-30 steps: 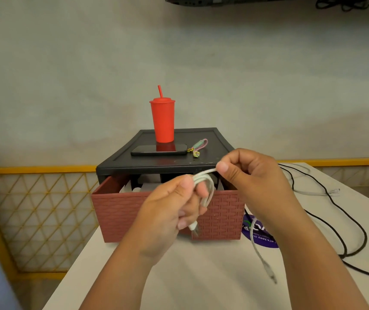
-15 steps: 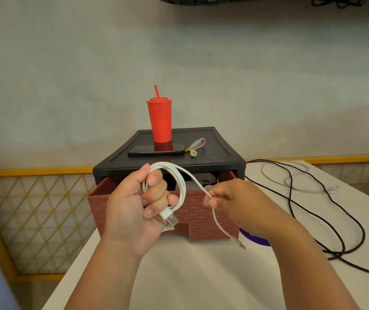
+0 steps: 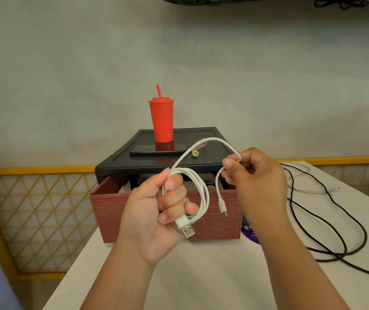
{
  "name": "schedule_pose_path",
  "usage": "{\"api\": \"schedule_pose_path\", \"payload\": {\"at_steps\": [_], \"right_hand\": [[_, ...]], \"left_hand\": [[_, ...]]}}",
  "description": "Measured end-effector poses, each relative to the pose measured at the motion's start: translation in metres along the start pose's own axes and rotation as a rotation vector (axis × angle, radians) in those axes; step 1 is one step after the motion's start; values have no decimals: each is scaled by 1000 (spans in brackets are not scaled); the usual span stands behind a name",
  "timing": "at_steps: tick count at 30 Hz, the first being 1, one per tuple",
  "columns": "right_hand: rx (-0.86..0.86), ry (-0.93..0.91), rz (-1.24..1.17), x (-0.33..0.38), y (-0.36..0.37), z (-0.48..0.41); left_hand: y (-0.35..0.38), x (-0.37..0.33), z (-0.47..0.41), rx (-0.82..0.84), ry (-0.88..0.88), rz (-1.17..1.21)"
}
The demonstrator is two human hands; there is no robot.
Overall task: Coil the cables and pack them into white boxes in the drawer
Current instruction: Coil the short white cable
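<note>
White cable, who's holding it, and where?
Left hand grips the white cable by its coiled loops; right hand pinches it near the small-plug end.

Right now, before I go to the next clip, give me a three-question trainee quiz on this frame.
1. True or false: the drawer is open.
2. Which hand holds the coiled loops of the white cable? A) left hand B) right hand
3. What stands on the unit behind the phone?

Key: 1. True. 2. A; the right hand pinches the free end near the small plug. 3. A red cup.
</note>
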State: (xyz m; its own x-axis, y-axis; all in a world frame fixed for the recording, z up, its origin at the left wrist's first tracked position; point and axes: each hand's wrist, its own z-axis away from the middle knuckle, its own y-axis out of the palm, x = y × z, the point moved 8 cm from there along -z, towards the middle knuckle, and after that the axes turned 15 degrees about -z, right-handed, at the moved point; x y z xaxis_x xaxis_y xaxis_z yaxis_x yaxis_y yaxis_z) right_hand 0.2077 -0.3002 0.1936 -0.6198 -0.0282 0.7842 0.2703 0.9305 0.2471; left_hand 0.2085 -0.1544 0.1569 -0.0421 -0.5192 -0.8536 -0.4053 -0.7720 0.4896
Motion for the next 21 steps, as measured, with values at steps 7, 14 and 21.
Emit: {"api": "schedule_pose_path", "payload": {"at_steps": [7,14,21], "right_hand": [[-73,171,-497,-10,10,6],[-55,696,-865,-51,43,27],[278,807,-760,-54,69,39]], "left_hand": [[14,16,-1,149,-82,16],[25,25,-2,487,-126,154],[13,11,-3,347,-82,226]]}}
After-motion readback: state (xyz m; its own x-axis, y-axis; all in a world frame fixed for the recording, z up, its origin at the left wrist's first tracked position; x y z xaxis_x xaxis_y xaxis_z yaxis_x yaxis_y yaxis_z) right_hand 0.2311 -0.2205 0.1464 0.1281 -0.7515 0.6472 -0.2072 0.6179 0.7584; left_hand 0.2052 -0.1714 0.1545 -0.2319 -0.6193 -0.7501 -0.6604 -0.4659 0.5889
